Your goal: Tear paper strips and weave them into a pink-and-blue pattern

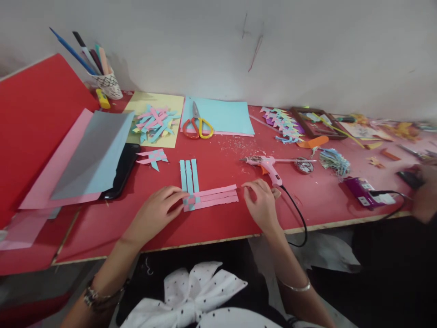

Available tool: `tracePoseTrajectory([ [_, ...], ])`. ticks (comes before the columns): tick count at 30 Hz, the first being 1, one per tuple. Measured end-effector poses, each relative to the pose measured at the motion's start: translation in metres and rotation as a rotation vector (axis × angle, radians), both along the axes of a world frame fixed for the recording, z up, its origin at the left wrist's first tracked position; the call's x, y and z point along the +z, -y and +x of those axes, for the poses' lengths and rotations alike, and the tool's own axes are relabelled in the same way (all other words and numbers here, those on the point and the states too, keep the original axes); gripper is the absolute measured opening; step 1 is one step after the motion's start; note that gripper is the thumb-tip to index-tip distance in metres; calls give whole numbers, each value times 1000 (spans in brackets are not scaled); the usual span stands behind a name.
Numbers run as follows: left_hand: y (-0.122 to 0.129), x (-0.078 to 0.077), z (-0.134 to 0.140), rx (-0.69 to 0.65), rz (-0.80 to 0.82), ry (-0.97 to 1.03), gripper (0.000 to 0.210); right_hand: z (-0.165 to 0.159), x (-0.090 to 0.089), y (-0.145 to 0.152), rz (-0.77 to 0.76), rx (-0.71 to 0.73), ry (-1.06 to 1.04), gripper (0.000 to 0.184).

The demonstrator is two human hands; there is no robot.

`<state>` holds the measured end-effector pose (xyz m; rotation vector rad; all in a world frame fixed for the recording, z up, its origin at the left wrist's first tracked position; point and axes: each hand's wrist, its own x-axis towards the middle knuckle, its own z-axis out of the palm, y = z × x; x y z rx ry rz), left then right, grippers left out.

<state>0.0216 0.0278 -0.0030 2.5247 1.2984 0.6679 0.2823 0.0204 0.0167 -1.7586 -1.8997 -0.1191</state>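
Three light blue paper strips (189,175) and three pink strips (218,197) cross in a small woven checked corner (191,202) on the red table. The blue ones point away from me, the pink ones to the right. My left hand (160,207) pinches the left edge of the woven corner between thumb and index finger. Just past the right ends of the pink strips is my right hand (262,202), its fingers curved and a little apart, with nothing visible in them. A pink hot glue gun (268,166) lies just beyond my right hand.
Scissors (197,125) rest on blue paper sheets (228,116). Cut strips (155,123) are heaped on yellow paper (177,102). A small woven piece (153,158) lies at left. The gun's black cord (302,218) hangs over the table edge. A purple power box (363,193) and another person's hand (425,193) are at right.
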Motion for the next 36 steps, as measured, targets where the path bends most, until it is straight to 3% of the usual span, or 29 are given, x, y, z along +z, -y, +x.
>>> tracePoseTrajectory([
  [4,-1,0,0,-16,29,-17,31,-8,0,8,22,28,160,24],
  [10,-1,-1,0,-24,3,-21,30,-36,-5,15,-74,232,325,38],
  [17,-1,-3,0,-31,27,16,27,-22,-8,16,-140,135,336,40],
  [22,-1,-2,-1,-30,5,17,27,-10,-2,19,-100,1,341,38],
  [29,0,-4,-1,-26,5,16,29,-26,-5,20,-95,159,321,37],
  [34,0,-5,-2,-51,68,25,29,-25,-4,18,-108,54,281,36],
  [36,0,-4,-2,-55,85,20,29,-32,-3,18,-86,89,261,36],
])
